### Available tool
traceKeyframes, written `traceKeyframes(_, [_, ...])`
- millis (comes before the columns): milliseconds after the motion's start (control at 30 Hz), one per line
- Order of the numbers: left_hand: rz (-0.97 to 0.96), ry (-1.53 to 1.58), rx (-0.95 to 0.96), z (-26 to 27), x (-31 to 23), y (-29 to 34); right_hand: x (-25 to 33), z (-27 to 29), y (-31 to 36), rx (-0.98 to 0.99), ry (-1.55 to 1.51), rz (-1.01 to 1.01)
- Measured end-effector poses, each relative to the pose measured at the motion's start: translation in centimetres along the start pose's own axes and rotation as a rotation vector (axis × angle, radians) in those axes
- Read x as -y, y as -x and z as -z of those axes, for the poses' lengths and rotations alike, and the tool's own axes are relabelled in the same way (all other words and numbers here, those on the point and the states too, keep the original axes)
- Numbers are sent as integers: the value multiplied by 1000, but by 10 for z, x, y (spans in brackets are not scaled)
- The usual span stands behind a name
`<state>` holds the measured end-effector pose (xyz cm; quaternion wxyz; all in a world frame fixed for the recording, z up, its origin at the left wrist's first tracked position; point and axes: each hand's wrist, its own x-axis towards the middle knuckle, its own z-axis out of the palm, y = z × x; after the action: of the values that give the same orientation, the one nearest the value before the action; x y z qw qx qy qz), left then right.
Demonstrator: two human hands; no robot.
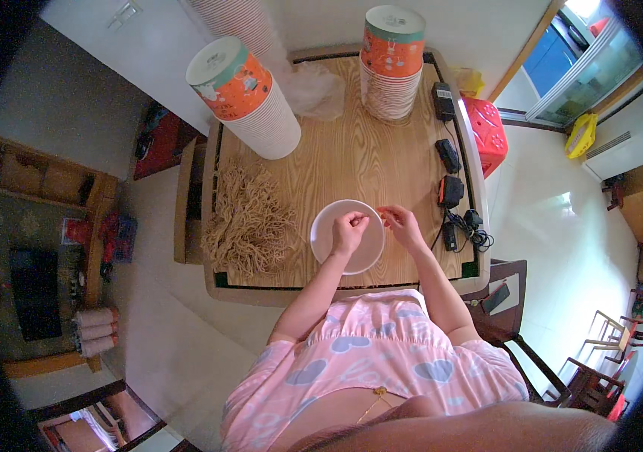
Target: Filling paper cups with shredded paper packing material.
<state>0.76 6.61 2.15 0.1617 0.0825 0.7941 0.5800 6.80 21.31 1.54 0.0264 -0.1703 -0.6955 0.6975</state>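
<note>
White tub (368, 253) sits beneath the left hand (348, 232), right hand (404, 226) near its two-o'clock rim — whether either grip is clamped, I cannot tell.

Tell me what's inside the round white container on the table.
Inside the container, only a pale inner surface shows around your left hand. Whatever lies beneath that hand and forearm is hidden.

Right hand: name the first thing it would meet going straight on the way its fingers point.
The left hand, most likely: the right hand points left toward it. Depth is unclear, so the white round container beneath might come first.
</note>
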Motion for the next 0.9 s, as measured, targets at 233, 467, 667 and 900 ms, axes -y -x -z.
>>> traceKeyframes(233, [-15,-65,11,0,2,-4,-7,0,-3,8,37,40])
traceKeyframes(467, [-15,-70,11,-1,8,-7,12,-4,-3,31,-52,-121])
traceKeyframes(667, [-3,-68,11,-5,4,-6,-12,-3,-10,33,-233,-206])
traceKeyframes(900, [-13,-83,-3,-3,3,-7,-6,-7,-14,7,-169,-99])
